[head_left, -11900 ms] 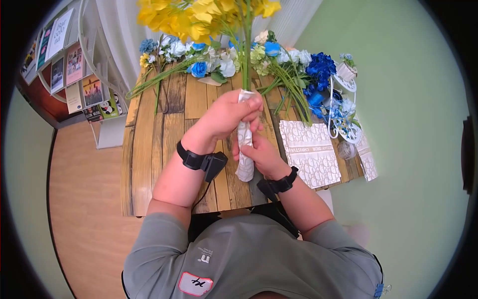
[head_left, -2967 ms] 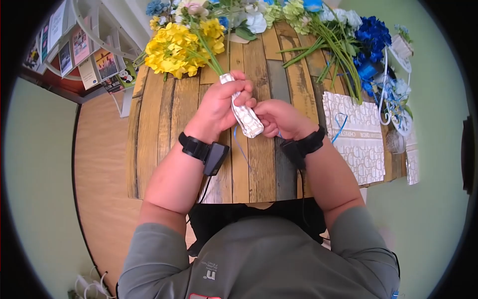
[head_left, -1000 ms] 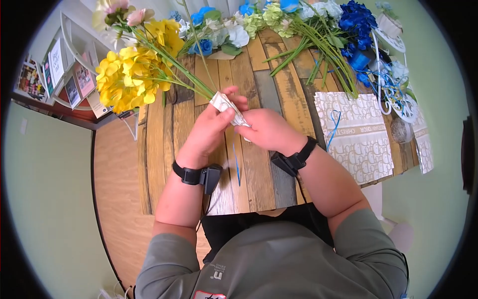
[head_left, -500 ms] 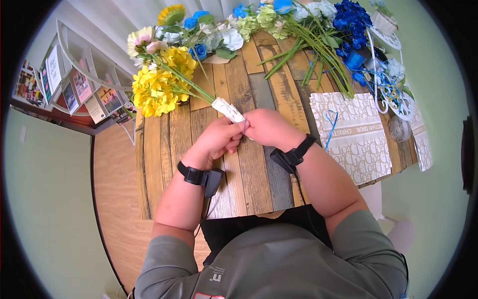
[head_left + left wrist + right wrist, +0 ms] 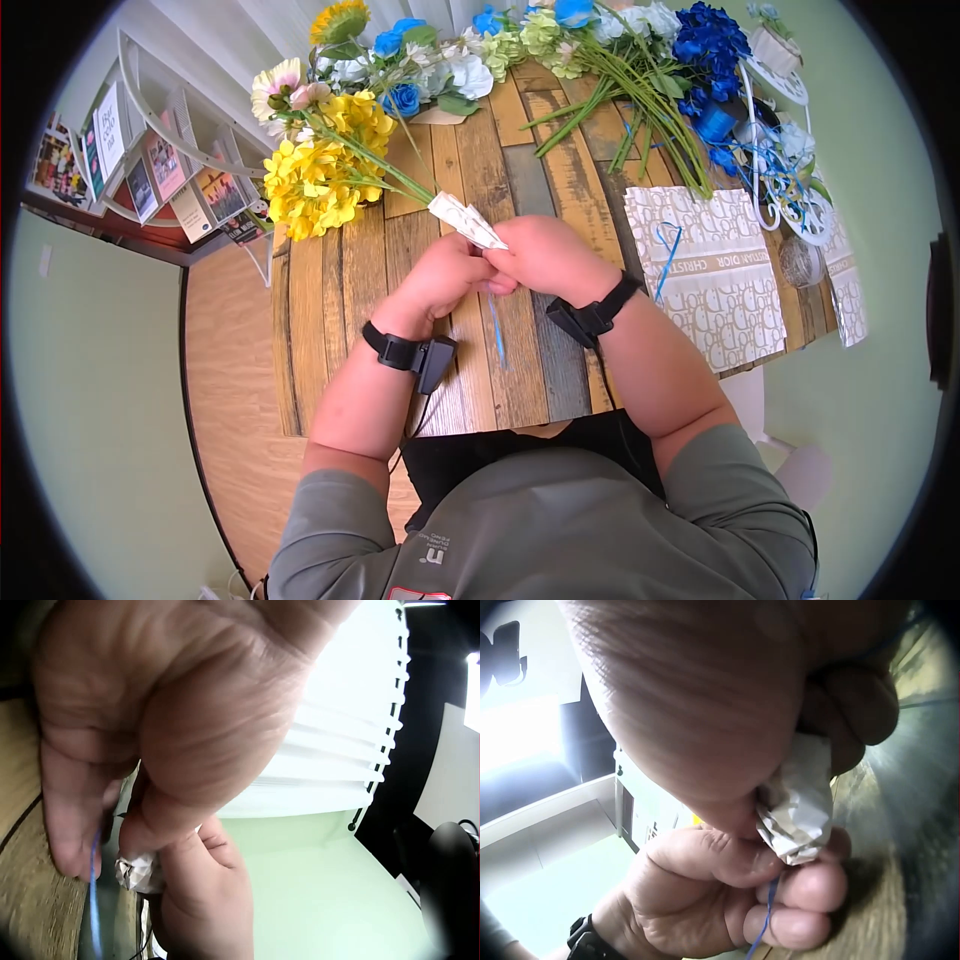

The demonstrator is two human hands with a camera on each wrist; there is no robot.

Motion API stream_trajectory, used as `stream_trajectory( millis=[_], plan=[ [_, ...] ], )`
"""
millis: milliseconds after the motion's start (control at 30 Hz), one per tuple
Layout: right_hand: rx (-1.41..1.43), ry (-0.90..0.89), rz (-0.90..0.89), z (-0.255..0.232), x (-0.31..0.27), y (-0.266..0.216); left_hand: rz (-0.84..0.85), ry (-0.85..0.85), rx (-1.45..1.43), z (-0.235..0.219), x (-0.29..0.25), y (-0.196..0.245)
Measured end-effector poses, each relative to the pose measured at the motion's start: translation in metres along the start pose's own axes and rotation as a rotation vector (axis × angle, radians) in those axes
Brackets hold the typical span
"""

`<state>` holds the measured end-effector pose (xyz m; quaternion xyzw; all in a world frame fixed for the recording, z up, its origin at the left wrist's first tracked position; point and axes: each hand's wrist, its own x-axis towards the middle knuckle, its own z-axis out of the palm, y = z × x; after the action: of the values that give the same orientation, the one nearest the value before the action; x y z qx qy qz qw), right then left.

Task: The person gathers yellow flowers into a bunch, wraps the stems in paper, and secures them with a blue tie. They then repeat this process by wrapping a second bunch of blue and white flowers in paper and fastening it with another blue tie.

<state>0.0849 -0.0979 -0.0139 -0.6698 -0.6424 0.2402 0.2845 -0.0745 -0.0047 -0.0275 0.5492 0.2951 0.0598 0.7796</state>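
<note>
A bouquet of yellow [image 5: 325, 180] and pale pink flowers slants to the upper left, its stems wrapped in white patterned paper [image 5: 462, 220]. My right hand [image 5: 545, 262] grips the wrapped part; the crumpled lower end [image 5: 799, 817] shows in the right wrist view. My left hand [image 5: 445, 278] meets it from the left, thumb and fingers pinching a thin blue ribbon [image 5: 769, 919] beside that end. The ribbon [image 5: 499, 335] hangs below both hands, and also shows in the left wrist view [image 5: 94, 907]. Part of the wrapping is hidden by the fingers.
Patterned paper sheets [image 5: 705, 280] with a blue ribbon loop lie at the right, beside a clear roll [image 5: 800, 262] and a white metal stand [image 5: 765, 170]. Loose green stems [image 5: 645, 120] and blue and white flowers line the table's back. A magazine rack [image 5: 150, 150] stands left.
The bouquet has swung from upright to slanting left since the earliest frame. Lately my left hand has left the upper wrapping and moved to its lower end, while my right hand stays on the wrapping.
</note>
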Motion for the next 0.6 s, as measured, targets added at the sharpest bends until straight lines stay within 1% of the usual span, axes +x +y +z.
stream_trajectory(
  millis=[33, 167, 233, 367, 433, 467, 600],
  plan=[
    [0.003, 0.014, -0.011, 0.001, 0.001, 0.002, -0.031, 0.029, -0.039, 0.001, 0.001, 0.000],
    [0.002, 0.032, -0.028, 0.000, 0.000, 0.003, -0.014, 0.065, -0.085, 0.002, -0.002, 0.004],
    [-0.008, 0.024, -0.019, -0.003, 0.000, 0.003, -0.116, 0.037, -0.102, -0.001, -0.006, 0.013],
    [-0.036, 0.011, -0.018, -0.003, 0.000, 0.004, -0.130, 0.096, -0.066, 0.008, -0.012, 0.021],
    [-0.069, 0.042, -0.035, 0.001, 0.000, 0.005, -0.167, 0.114, -0.212, 0.008, -0.011, 0.021],
    [-0.102, 0.073, -0.052, 0.003, 0.000, 0.006, -0.168, 0.115, -0.212, 0.008, -0.010, 0.021],
    [-0.141, 0.058, -0.076, 0.007, -0.001, 0.008, -0.146, 0.166, -0.205, 0.010, -0.010, 0.023]
  ],
)
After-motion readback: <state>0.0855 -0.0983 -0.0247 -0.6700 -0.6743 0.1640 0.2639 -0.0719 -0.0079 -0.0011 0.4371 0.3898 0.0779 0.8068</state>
